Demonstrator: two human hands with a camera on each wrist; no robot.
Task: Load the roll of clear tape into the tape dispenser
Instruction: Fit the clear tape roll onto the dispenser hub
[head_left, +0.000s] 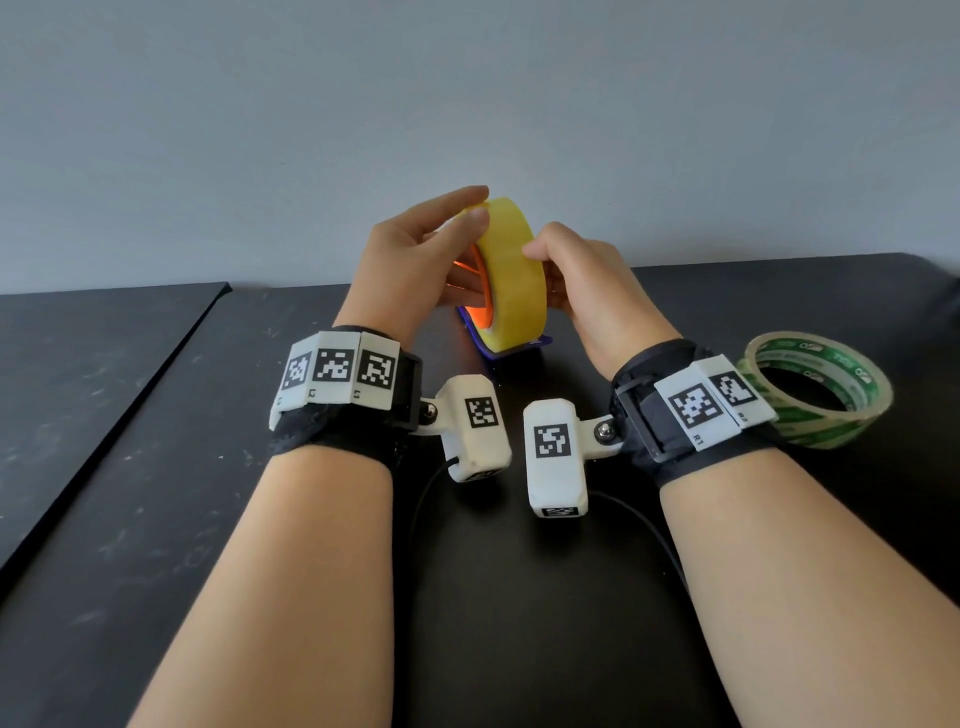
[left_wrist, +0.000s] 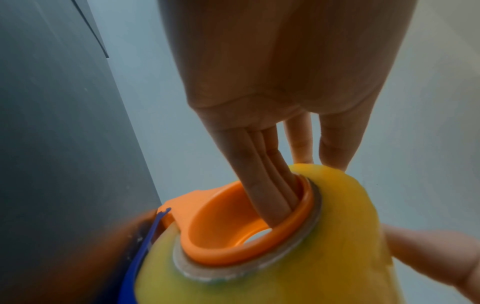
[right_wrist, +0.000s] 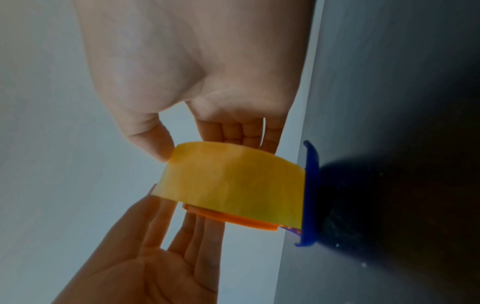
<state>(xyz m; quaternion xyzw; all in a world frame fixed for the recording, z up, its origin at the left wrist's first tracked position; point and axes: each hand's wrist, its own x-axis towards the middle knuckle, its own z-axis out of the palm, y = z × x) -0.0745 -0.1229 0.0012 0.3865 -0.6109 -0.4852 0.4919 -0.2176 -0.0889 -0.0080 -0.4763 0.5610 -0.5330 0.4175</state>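
Note:
A yellowish clear tape roll (head_left: 514, 275) stands on edge over the dispenser's blue base (head_left: 519, 349), which sits on the black table. An orange hub (head_left: 485, 317) fills the roll's core (left_wrist: 215, 226). My left hand (head_left: 441, 244) holds the roll from the left: three fingers (left_wrist: 259, 185) reach inside the orange hub, while thumb and forefinger lie over the top rim. My right hand (head_left: 582, 280) grips the roll (right_wrist: 233, 181) from the right, thumb (right_wrist: 153, 142) on the near edge and fingers on the far face. The blue base (right_wrist: 310, 185) touches the roll's lower side.
A second tape roll with green print (head_left: 821, 389) lies flat on the table by my right wrist. The black table (head_left: 156, 467) has a seam along its left panel. A grey wall stands close behind the dispenser. A black cable (head_left: 649, 530) runs under my forearms.

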